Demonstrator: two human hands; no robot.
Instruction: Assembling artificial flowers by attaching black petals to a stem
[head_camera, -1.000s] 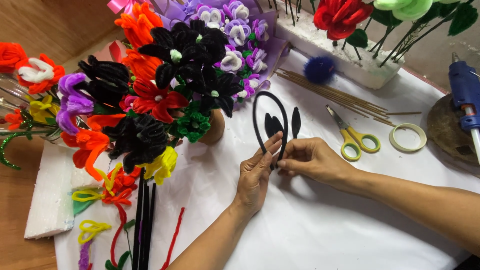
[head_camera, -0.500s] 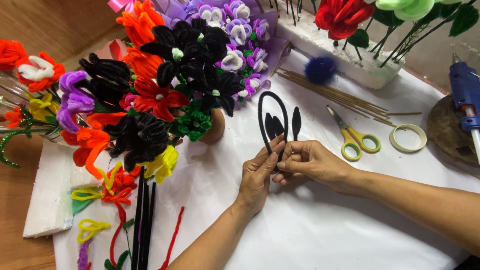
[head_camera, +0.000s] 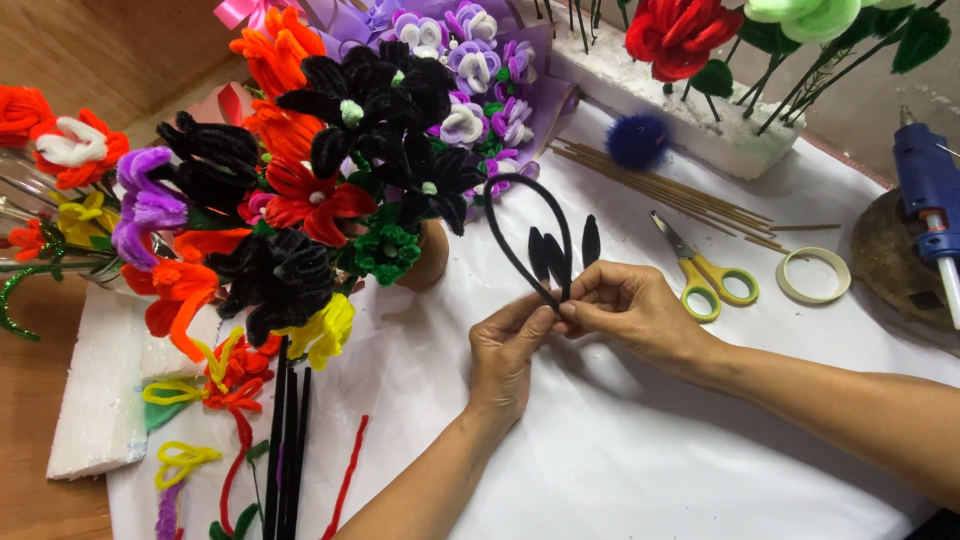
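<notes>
Both my hands meet over the white table sheet, pinching a black pipe-cleaner piece bent into a tall loop with three short petal loops beside it. My left hand grips its base from below with thumb and fingers. From the right, my right hand closes on the same base, fingertips touching the left hand's. The loop stands upright above the hands, just in front of the bouquet.
A bunch of pipe-cleaner flowers in black, red, orange and purple fills the left. Yellow-handled scissors, a tape ring, wooden sticks, a blue pompom, a blue glue gun and a foam block lie right.
The hands shifted slightly, fingers re-pinching the base of the black piece. The loop tilted a little; nothing else moved.
</notes>
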